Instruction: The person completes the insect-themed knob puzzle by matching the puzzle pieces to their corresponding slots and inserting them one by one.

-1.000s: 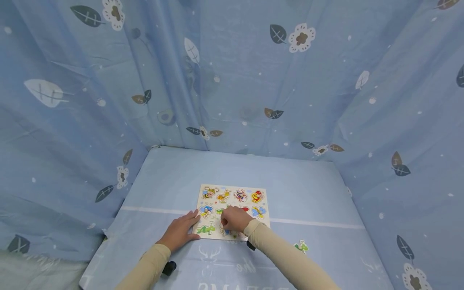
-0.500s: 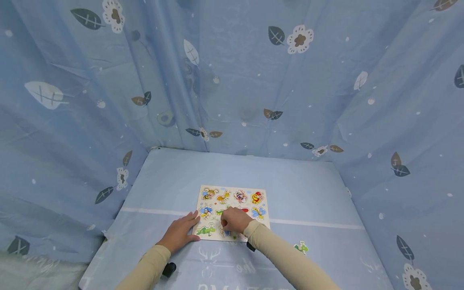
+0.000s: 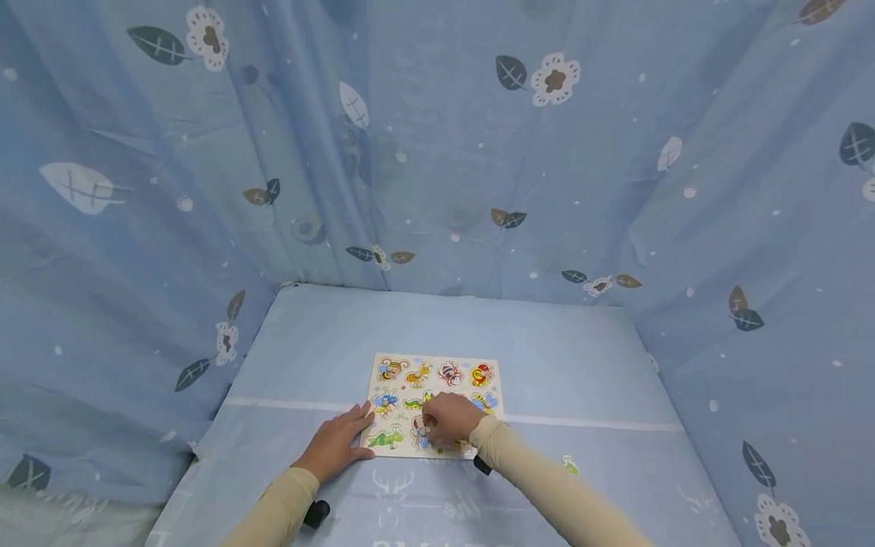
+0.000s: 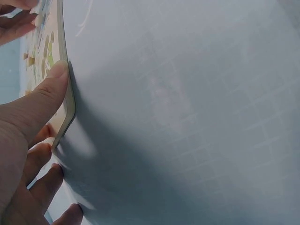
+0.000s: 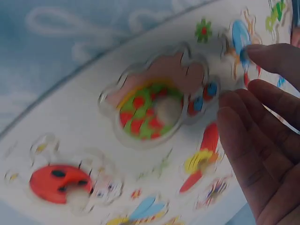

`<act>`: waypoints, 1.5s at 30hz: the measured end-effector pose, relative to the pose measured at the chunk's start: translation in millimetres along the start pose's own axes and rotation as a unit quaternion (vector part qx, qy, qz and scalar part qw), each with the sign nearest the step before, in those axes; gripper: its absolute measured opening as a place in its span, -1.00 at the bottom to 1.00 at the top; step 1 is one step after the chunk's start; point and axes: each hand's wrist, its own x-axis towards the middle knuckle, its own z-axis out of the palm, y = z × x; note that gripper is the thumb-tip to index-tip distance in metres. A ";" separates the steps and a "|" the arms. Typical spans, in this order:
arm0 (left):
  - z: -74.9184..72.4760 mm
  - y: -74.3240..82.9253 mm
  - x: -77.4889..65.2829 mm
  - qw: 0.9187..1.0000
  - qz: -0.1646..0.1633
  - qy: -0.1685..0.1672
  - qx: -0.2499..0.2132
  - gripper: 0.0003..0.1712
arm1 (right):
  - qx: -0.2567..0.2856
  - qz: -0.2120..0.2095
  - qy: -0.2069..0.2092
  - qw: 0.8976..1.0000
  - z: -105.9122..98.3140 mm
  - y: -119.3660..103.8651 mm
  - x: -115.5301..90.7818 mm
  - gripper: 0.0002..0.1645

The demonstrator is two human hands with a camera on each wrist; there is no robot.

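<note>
A pale wooden peg puzzle board (image 3: 402, 427) with knobbed insect pieces lies on the table. My left hand (image 3: 333, 441) rests at its left front corner. In the left wrist view, the thumb (image 4: 49, 89) lies on the board's edge. My right hand (image 3: 454, 418) is over the board's front middle. In the right wrist view, its thumb and fingertips are apart beside a blue insect piece (image 5: 240, 35). Below this hand sit a snail piece (image 5: 150, 117) with a spotted shell and a red ladybird piece (image 5: 58, 183).
A loose green insect piece (image 3: 570, 465) lies on the table right of the board, partly behind the right sleeve (image 3: 547, 482). Light blue patterned cloth covers the table (image 3: 444, 319). Blue leaf-print curtains (image 3: 444, 152) stand around its back and sides.
The right hand has shifted slightly right, and more of the blue insect piece shows beside it. The left hand stays at the board's corner. The head view has tilted a little.
</note>
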 end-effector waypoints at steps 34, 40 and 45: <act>1.1 -6.0 2.3 0.999 0.043 0.015 0.008 -0.05 | 0.031 0.182 -0.004 0.983 8.0 142.6 -182.3 -0.71; 0.8 -5.9 2.1 0.999 0.045 0.016 0.008 -0.06 | 0.053 0.180 -0.012 0.982 10.7 141.3 -185.7 -0.70; 2.9 -6.1 2.2 0.999 0.042 0.012 -0.002 -0.06 | 0.055 0.180 -0.017 0.982 11.8 134.0 -186.0 -0.69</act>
